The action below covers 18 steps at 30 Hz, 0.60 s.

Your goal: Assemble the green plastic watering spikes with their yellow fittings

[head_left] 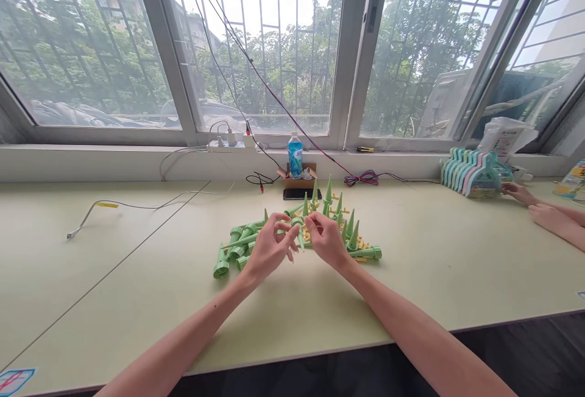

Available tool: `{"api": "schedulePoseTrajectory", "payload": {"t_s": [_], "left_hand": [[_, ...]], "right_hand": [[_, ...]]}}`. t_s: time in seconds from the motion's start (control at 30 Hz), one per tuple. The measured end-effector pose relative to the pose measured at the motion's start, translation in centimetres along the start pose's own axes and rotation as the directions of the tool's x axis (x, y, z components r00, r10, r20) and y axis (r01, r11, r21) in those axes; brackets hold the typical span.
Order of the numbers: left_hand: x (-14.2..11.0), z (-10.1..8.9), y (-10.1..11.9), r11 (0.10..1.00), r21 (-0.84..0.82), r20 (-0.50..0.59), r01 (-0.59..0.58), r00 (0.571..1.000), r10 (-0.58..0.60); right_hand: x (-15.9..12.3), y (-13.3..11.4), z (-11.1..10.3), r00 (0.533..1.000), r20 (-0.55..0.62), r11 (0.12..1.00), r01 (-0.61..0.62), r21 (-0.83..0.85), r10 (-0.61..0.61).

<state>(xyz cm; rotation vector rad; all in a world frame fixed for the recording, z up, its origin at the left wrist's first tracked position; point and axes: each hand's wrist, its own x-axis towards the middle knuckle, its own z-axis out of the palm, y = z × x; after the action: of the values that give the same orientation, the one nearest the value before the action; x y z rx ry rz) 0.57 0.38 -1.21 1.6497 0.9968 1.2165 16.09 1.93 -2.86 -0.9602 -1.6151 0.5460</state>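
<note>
My left hand (272, 242) is closed at the fingertips on a green plastic watering spike (300, 238), its pointed end tilted downward and its round collar up. Close beside it, my right hand (325, 238) is in a pinch at the collar; whatever lies between those fingers is too small to make out. Around both hands is a pile of similar parts. Green spikes (328, 191) stand upright behind and to the right, among small yellow plastic pieces (362, 243). More green spikes (221, 268) lie on their sides at the left.
Behind the pile are a black phone (301, 194), a small cardboard box (292, 183) and a blue-liquid bottle (295, 154). A white cable (137, 206) crosses the table (150, 299) at left. On the right, another person's hands (518, 193) are near pastel hangers (475, 172).
</note>
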Motion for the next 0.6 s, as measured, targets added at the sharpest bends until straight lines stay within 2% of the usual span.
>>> {"api": "schedulePoseTrajectory", "payload": {"t_s": [0.17,0.37,0.5,0.6], "left_hand": [[-0.09,0.09,-0.06,0.994,0.087,-0.029,-0.062,0.998,0.064],[-0.22,0.32,0.10,0.948,0.274,-0.004,-0.162,0.985,0.170],[-0.19,0.45,0.08,0.949,0.264,-0.024,-0.171,0.983,0.184],[-0.19,0.44,0.16,0.967,0.211,-0.078,-0.139,0.984,0.158]], "right_hand": [[0.02,0.17,-0.06,0.999,0.004,0.999,-0.047,-0.009,0.048],[0.08,0.28,-0.02,0.999,-0.011,0.997,-0.045,-0.062,0.045],[0.10,0.26,0.14,0.999,-0.024,0.998,-0.048,-0.047,0.047],[0.08,0.16,0.23,0.998,-0.046,0.999,-0.039,-0.019,0.038]]}}
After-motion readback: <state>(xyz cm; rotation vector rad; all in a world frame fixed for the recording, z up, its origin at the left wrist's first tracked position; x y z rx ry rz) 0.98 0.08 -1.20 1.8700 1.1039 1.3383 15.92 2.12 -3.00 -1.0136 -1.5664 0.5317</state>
